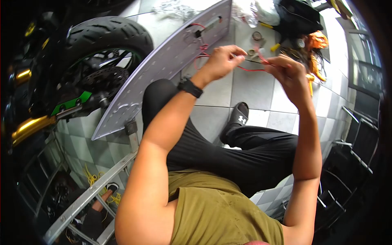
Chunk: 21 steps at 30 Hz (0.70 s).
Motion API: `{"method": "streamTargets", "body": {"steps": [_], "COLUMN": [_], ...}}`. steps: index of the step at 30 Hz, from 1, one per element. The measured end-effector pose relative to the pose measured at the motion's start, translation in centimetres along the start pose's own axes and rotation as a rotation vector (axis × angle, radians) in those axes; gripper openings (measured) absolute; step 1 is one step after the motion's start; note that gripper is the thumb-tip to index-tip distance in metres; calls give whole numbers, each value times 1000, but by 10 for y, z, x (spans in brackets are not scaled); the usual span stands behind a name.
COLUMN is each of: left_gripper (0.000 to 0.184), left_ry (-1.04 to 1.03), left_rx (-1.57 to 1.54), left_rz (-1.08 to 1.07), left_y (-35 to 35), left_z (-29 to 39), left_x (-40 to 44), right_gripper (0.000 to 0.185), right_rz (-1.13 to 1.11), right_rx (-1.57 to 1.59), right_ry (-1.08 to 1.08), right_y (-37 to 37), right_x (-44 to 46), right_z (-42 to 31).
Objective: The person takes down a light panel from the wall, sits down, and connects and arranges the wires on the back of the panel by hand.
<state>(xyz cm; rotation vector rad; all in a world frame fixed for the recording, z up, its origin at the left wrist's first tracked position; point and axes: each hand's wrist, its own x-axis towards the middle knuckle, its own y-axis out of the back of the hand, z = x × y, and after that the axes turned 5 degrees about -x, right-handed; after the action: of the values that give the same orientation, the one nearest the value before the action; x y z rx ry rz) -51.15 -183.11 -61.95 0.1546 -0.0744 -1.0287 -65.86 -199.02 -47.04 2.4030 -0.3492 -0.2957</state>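
Red and black wire stretches between my two hands above the tiled floor. My left hand has its thumb and fingertips pressed together around the wire, with a black watch on that wrist. Over on the right, my right hand pinches the other part of the wire, near a reddish bundle of it. A large grey-white panel leans at a slant left of my hands. Red wires, a small black connector and a perforated metal part are on its face near the top.
A motorcycle wheel stands behind the panel. A metal ladder lies lower left, with another person's leg beyond it. Tape rolls, a black bag and orange-handled tools are on the floor at upper right.
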Motion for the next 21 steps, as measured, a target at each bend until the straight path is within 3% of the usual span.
{"method": "streamTargets", "body": {"steps": [2,3,5,9,16,18,21], "left_gripper": [34,34,36,32,23,18,18], "left_ry": [12,5,20,-39,2,19,20], "left_rx": [-624,-633,-997,-1163,-1085,-688,-562], "left_rz": [-39,-48,-180,-150,33,163,262], "left_y": [13,16,23,17,20,28,44], "left_z": [20,19,19,20,8,10,14], "left_x": [0,1,0,4,12,13,14], "right_gripper": [19,20,21,21,21,21,22], "right_rz": [-7,-19,-11,8,-58,-54,47], "right_rx": [-28,-78,-98,-41,-140,-110,-10], "right_ry": [-10,-4,-10,-61,-124,-147,-48], "right_y": [-10,-13,-19,-31,-39,-45,-60], "right_x": [7,10,14,21,28,34,60], "right_z": [3,-1,-3,2,-3,-5,10]}}
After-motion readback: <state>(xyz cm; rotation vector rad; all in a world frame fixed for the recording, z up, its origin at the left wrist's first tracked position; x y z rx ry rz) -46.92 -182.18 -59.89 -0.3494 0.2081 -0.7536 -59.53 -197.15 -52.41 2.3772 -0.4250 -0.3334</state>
